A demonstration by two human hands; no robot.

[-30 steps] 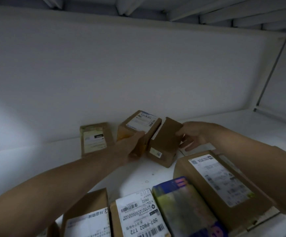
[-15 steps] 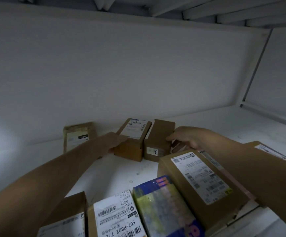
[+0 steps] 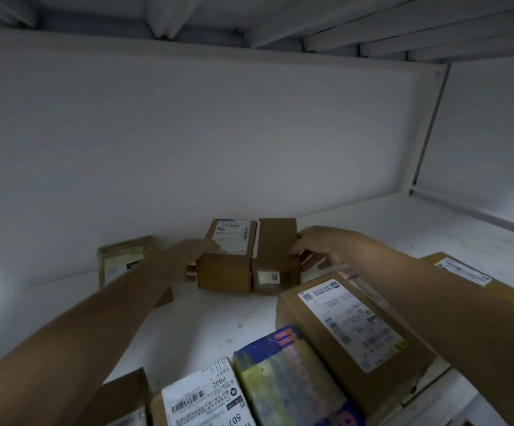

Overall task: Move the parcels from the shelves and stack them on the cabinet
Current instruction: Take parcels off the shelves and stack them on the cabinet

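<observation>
Brown labelled parcel [image 3: 228, 262] gripped by half-hidden left fingers [image 3: 192, 269]; right fingers [image 3: 298, 249] pinch plain parcel [image 3: 275, 253].

Your white shelf [image 3: 372, 238] carries a labelled small box [image 3: 228, 262] and a plain small box [image 3: 275, 250], touching side by side near the back wall [image 3: 188, 133]. A flat parcel [image 3: 120, 259] stands to their left. A large labelled box [image 3: 345, 330] and a blue-and-yellow parcel [image 3: 286, 382] lie just beside each other near the front.

brown cardboard parcels [image 3: 228, 272]: 7 | colour-printed parcel [image 3: 289, 379]: 1 | hands: 2, left hand [image 3: 196, 256], right hand [image 3: 321, 247]
</observation>
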